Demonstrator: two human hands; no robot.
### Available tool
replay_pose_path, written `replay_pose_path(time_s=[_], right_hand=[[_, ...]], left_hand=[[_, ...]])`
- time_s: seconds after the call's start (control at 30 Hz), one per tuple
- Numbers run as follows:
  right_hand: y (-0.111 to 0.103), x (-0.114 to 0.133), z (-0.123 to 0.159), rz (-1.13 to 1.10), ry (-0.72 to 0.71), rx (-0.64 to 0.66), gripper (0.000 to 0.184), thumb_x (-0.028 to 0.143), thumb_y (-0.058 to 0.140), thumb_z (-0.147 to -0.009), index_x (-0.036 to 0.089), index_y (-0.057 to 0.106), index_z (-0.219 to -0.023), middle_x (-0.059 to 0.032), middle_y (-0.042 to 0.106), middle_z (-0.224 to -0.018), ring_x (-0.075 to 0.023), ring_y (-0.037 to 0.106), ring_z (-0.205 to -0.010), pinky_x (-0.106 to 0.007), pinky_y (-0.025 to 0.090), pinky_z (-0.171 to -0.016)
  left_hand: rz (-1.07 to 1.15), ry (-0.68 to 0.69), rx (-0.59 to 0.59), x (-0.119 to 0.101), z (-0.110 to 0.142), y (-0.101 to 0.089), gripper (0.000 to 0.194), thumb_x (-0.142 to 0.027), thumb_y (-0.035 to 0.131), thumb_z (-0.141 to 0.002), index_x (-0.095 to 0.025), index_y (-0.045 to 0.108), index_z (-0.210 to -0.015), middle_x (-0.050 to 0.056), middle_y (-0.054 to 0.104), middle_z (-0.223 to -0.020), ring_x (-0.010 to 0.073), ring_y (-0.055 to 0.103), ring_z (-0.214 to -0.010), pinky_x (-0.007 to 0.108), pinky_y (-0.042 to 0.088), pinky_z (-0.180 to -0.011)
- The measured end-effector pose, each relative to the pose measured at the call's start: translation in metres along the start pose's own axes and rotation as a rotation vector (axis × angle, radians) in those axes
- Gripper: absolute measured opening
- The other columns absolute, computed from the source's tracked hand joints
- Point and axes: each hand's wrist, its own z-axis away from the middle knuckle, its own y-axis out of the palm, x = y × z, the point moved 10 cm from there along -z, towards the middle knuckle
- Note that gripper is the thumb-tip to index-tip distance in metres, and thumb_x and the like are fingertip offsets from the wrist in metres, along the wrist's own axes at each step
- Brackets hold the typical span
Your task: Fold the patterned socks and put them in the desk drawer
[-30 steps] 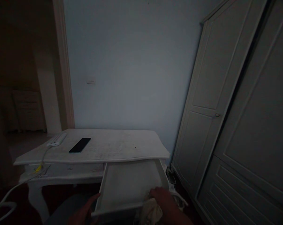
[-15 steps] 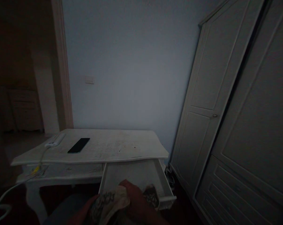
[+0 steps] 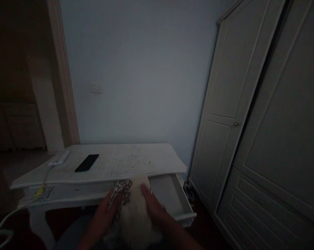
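Observation:
A cream cloth with a dark brown and white pattern on one side is held up in front of the desk's pulled-out drawer. My left hand is closed on its patterned left part. On the right, the fingers and thumb of my right hand grip the plain cream part. The cloth covers the left half of the drawer, and its lower end drops into shadow. What else lies in the drawer is mostly hidden.
On the white desk lie a black phone and a white power strip. A white cable hangs over the left edge. A tall wardrobe stands to the right, with dark items on the floor beside it.
Both hands have come up with the cloth, which was bunched low over the drawer and now stands taller, opened out between them. The view has shifted slightly.

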Motion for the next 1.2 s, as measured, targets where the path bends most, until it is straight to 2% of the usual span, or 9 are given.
replay_pose_path(time_s=[0.1,0.23,0.37,0.47,0.6,0.77,0.9,0.97,1.2], right_hand=[[-0.028,0.069,-0.007,0.245,-0.3,-0.105,0.079,0.088,0.048,-0.091,0.018,0.076,-0.112,-0.0129,0.078,-0.108,-0.0314,0.07,-0.107,-0.045,0.051,-0.102],[-0.047,0.144,-0.017,0.564,-0.527,-0.187,0.077,0.086,0.039,-0.095,0.018,0.073,-0.087,-0.0107,0.075,-0.091,-0.0294,0.067,-0.092,-0.04,0.052,-0.087],[-0.059,0.197,-0.018,0.617,-0.646,-0.234,0.073,0.081,0.033,-0.1,0.019,0.07,-0.084,-0.0065,0.071,-0.086,-0.0242,0.062,-0.086,-0.035,0.05,-0.082],[-0.06,0.212,-0.013,0.553,-0.667,-0.178,0.068,0.081,0.045,-0.097,0.019,0.07,-0.085,-0.005,0.07,-0.085,-0.0231,0.061,-0.086,-0.034,0.051,-0.085],[-0.038,0.186,-0.01,0.323,-0.529,0.102,0.069,0.083,0.068,-0.081,0.02,0.074,-0.107,-0.0071,0.074,-0.1,-0.0247,0.065,-0.092,-0.037,0.054,-0.088],[-0.034,0.167,-0.005,0.378,-0.432,0.111,0.051,0.067,0.081,-0.08,0.017,0.072,-0.084,0.001,0.065,-0.075,-0.0155,0.053,-0.068,-0.028,0.044,-0.067],[-0.059,0.19,0.001,0.494,-0.486,-0.009,0.051,0.068,0.073,-0.087,0.019,0.067,-0.075,0.0039,0.055,-0.066,-0.0139,0.045,-0.065,-0.026,0.036,-0.062],[-0.065,0.196,-0.001,0.581,-0.487,0.012,0.053,0.069,0.069,-0.089,0.02,0.062,-0.07,0.0047,0.05,-0.064,-0.0136,0.043,-0.063,-0.026,0.033,-0.061],[-0.106,0.233,-0.005,0.632,-0.595,-0.16,0.059,0.077,0.056,-0.093,0.02,0.068,-0.084,0.0002,0.062,-0.077,-0.0185,0.053,-0.075,-0.028,0.042,-0.068]], left_hand=[[0.083,-0.038,-0.112,-0.029,-0.033,-0.019,0.073,-0.081,0.056,-0.081,-0.018,0.073,-0.116,0.016,0.078,-0.125,0.0384,0.069,-0.125,0.052,0.055,-0.107],[0.171,0.261,-0.024,-0.107,-0.068,-0.032,0.054,-0.072,0.06,-0.088,-0.021,0.074,-0.097,0.007,0.081,-0.097,0.0287,0.074,-0.097,0.039,0.059,-0.089],[0.099,0.402,-0.093,-0.162,-0.081,-0.057,0.043,-0.065,0.061,-0.089,-0.024,0.072,-0.093,0.0,0.076,-0.09,0.0232,0.068,-0.088,0.031,0.052,-0.08],[0.053,0.464,-0.061,-0.188,-0.078,-0.059,0.039,-0.061,0.056,-0.095,-0.025,0.067,-0.089,-0.003,0.072,-0.082,0.0207,0.065,-0.079,0.028,0.048,-0.074],[-0.082,0.552,0.139,-0.214,-0.066,-0.026,0.035,-0.058,0.052,-0.1,-0.026,0.066,-0.092,-0.003,0.073,-0.084,0.0206,0.067,-0.08,0.028,0.046,-0.075],[-0.321,0.572,0.289,-0.211,-0.061,0.0,0.035,-0.056,0.053,-0.101,-0.026,0.07,-0.099,0.002,0.077,-0.093,0.0255,0.071,-0.09,0.031,0.046,-0.081],[-0.307,0.412,0.698,-0.164,-0.052,0.012,0.041,-0.044,0.082,-0.071,-0.029,0.078,-0.109,-0.002,0.081,-0.11,0.0294,0.073,-0.105,0.033,0.053,-0.089],[-0.362,0.344,0.774,-0.142,-0.055,0.009,0.042,-0.036,0.083,-0.062,-0.031,0.081,-0.103,-0.004,0.083,-0.105,0.0294,0.075,-0.099,0.032,0.055,-0.083],[-0.463,0.429,0.351,-0.162,-0.108,-0.033,0.032,-0.039,0.056,-0.082,-0.024,0.078,-0.1,0.008,0.08,-0.102,0.0295,0.071,-0.101,0.034,0.048,-0.087]])
